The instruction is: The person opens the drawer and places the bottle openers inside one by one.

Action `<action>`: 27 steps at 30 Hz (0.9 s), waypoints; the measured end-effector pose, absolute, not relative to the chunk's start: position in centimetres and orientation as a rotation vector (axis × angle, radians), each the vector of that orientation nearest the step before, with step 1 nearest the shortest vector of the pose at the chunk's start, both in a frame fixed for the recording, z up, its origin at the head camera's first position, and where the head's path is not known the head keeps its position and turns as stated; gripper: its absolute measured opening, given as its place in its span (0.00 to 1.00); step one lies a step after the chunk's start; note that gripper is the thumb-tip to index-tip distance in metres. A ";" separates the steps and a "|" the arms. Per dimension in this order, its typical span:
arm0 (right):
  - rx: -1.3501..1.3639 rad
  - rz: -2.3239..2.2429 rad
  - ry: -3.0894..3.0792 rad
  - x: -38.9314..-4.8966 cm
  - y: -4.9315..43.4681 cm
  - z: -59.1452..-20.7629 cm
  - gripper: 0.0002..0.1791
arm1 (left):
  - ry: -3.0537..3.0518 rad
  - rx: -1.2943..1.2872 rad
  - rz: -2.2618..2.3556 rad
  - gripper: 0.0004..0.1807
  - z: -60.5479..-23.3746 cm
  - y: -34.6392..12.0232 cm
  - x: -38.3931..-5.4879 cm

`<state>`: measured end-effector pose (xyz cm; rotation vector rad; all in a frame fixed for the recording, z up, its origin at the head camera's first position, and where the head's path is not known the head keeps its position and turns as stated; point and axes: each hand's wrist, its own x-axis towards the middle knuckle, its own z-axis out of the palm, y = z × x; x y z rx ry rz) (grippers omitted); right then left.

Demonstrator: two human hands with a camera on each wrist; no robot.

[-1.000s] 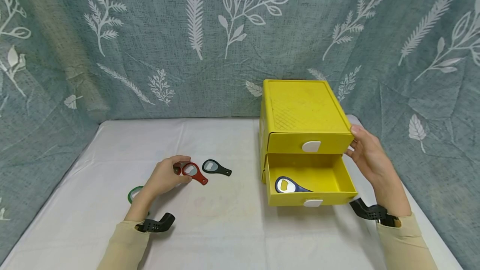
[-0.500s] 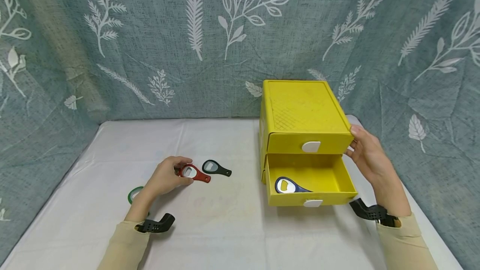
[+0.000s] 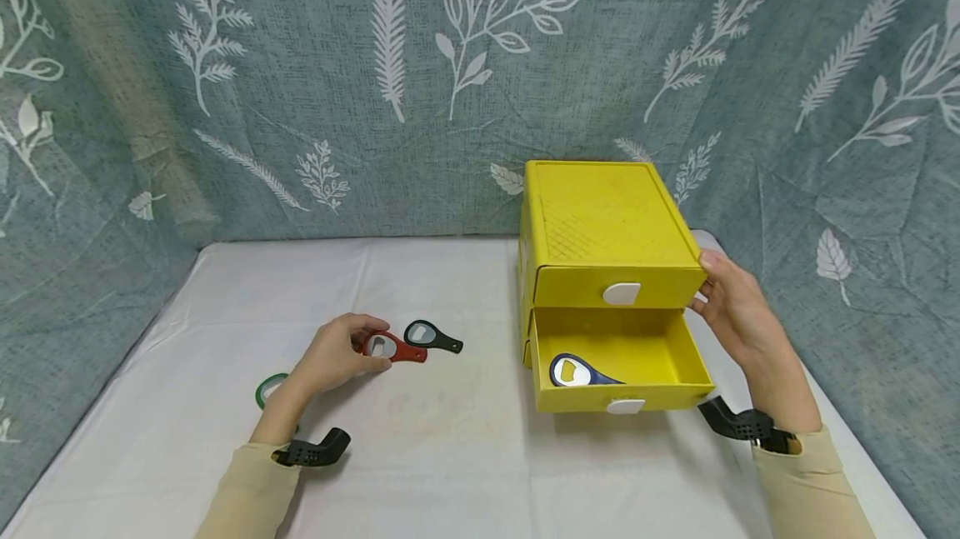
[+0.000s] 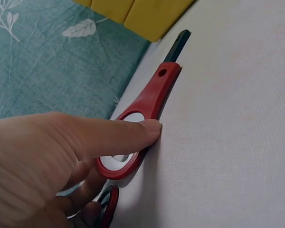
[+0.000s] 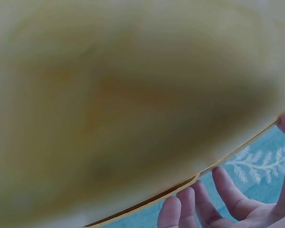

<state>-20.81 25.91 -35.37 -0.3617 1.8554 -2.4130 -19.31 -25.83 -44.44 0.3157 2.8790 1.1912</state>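
In the head view my left hand (image 3: 337,356) pinches a red bottle opener (image 3: 405,351) by its round end, the handle pointing right. The left wrist view shows the thumb (image 4: 149,129) across its silver face; a second red-rimmed piece (image 4: 113,202) is partly hidden under the lower fingers. A black bottle opener (image 3: 431,336) lies just beyond, partly overlapped by the red one. My right hand (image 3: 738,306) rests its fingertips against the right side of a yellow drawer cabinet (image 3: 611,214). Inside its pulled-out lower drawer (image 3: 675,396) lies a blue bottle opener (image 3: 577,371).
A green-rimmed piece (image 3: 268,389) lies on the white cloth (image 3: 450,456), partly covered by the left wrist. The upper drawer (image 3: 573,285) is closed. Behind everything hangs a teal curtain (image 3: 315,64) with white leaves. A blurred yellow surface (image 5: 109,118) fills much of the right wrist view.
My left hand has turned the red bottle opener, so its handle swings from down-right to nearly level and now meets the black one. The right hand and cabinet stay in place.
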 end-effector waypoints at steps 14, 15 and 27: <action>-0.382 -2.418 1.863 -20.9 25.9 -35.5 0.14 | 2.865 0.415 1.167 0.27 -44.6 -26.0 -19.4; -0.382 -2.418 1.863 -20.9 25.9 -35.5 0.14 | 2.865 0.421 1.168 0.27 -44.6 -26.0 -19.3; -0.383 -2.412 1.873 -20.9 26.0 -35.5 0.14 | 2.829 0.561 1.219 0.30 -44.7 -26.3 -19.5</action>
